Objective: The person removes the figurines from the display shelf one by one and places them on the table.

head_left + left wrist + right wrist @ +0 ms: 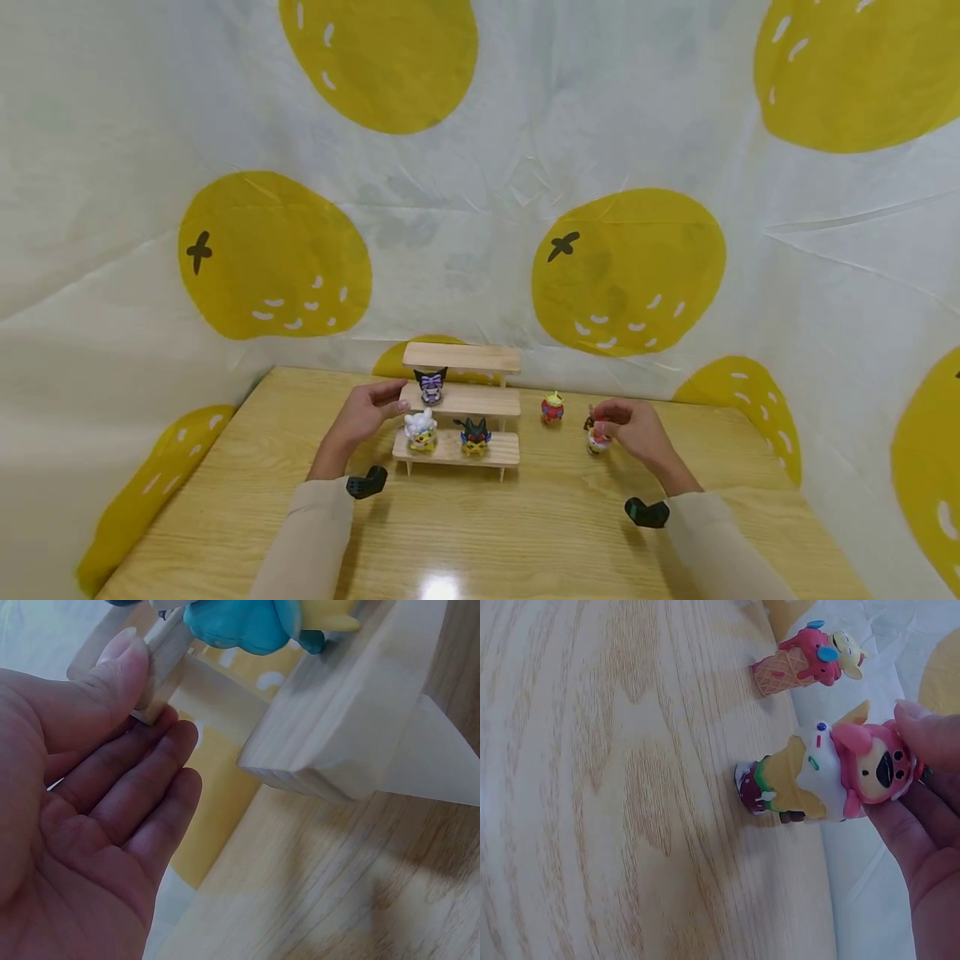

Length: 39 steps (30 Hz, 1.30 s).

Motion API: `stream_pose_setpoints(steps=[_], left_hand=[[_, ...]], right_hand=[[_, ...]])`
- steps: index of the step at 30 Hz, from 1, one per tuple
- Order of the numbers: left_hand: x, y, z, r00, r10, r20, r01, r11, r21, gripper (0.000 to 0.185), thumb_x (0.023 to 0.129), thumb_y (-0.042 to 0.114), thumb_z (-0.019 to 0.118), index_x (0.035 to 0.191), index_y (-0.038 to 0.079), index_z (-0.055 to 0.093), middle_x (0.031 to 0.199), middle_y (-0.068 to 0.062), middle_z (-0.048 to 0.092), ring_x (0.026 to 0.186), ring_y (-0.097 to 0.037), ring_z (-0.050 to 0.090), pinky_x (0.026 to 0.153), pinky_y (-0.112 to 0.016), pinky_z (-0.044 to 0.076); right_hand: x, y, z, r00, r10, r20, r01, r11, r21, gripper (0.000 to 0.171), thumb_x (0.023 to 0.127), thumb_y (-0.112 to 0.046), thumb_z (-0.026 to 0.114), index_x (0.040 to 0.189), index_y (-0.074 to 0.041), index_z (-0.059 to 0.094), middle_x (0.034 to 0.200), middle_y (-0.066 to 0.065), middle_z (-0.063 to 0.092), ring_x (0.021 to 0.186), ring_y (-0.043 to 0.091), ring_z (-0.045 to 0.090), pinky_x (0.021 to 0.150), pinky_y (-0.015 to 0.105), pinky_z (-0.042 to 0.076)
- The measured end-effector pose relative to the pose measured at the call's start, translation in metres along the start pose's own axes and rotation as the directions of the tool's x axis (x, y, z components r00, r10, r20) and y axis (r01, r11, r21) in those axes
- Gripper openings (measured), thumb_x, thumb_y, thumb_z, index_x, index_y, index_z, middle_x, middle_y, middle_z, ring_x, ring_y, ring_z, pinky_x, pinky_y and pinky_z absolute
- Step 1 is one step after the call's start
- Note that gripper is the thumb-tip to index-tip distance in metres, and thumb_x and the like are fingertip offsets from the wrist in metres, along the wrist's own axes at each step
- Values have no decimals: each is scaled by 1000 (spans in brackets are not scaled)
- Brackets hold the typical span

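A three-tier wooden display stand (461,399) stands on the table, and my left hand (371,410) is at its left side. In the left wrist view, the thumb (126,664) and fingertips pinch the end of one step. On the middle step sits a purple-and-black figurine (431,387). The lowest step carries a white-topped figurine (421,432) and a black-eared figurine (475,437). To the right, my right hand (633,429) pinches the head of a pink bear ice-cream figurine (874,769), its base close to the tabletop.
A red figurine on a waffle cone (802,664) stands on the table (555,533) between the stand and my right hand. Behind the table hangs a pale curtain (450,275) with large yellow fruit prints. Dark wrist devices (367,482) sit by both sleeves.
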State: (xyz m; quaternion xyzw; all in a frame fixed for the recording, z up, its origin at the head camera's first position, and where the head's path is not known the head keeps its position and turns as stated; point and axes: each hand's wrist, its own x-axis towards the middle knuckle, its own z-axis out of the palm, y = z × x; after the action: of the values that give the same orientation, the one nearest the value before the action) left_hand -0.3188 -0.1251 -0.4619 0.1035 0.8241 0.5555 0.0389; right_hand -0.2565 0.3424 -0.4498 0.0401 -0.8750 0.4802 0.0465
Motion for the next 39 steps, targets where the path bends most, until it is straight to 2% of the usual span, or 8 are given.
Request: stream_pose_setpoints(steps=[5,9,17,21,24,30,39], left_hand=[[0,3,1,1000,2,-4,-2,1000,4,49,102,17,68,149,3,57,153,-20,57,137,-38,60,112,-51,52],[0,2,1,1000,-10,-10,10,1000,10,49,102,17,68,148,4,58,152,-20,57,136,-38,60,112,-51,52],[0,1,4,1000,-12,3,12,1000,-23,49,101,16,69,148,3,59,154,-20,56,138,-38,59,113,-50,52],[-2,2,4,1000,-15,-9,15,999,-30,48,101,15,69,147,3,59,153,-20,56,138,-39,59,113,-51,52],[-2,2,2,1000,-14,-16,13,999,-32,48,101,14,69,147,3,59,153,-20,56,137,-38,60,113,-51,52],[-1,2,2,1000,-24,-15,23,999,-36,49,101,14,70,147,2,59,152,-21,57,138,-38,59,113,-51,51],[-1,2,3,1000,-7,-15,6,999,-48,50,101,12,69,148,0,57,151,-22,58,137,-39,59,112,-50,52]], right_hand=[[0,4,-2,1000,3,-3,-3,1000,0,21,97,0,70,116,9,73,119,29,74,93,18,74,71,22,60],[0,6,0,1000,-3,-21,3,1000,-18,20,96,-3,73,114,7,75,117,28,75,89,15,73,69,24,61],[-3,5,-3,999,0,-54,-6,994,-112,19,96,-6,74,112,5,75,108,21,78,87,13,73,73,31,63],[-1,2,-9,997,-17,-80,4,987,-158,23,98,-11,73,116,3,74,111,20,78,92,14,74,77,24,61],[1,-2,-15,992,-41,-119,19,983,-180,25,99,-14,72,118,2,74,113,20,78,93,8,73,78,17,57],[4,-19,-20,990,-31,-137,17,995,-103,28,101,-15,70,123,2,74,118,21,77,90,-6,68,80,11,55],[8,-49,-6,996,9,-91,-7,1000,25,26,101,-16,70,120,1,76,117,20,77,89,0,71,82,17,59]])
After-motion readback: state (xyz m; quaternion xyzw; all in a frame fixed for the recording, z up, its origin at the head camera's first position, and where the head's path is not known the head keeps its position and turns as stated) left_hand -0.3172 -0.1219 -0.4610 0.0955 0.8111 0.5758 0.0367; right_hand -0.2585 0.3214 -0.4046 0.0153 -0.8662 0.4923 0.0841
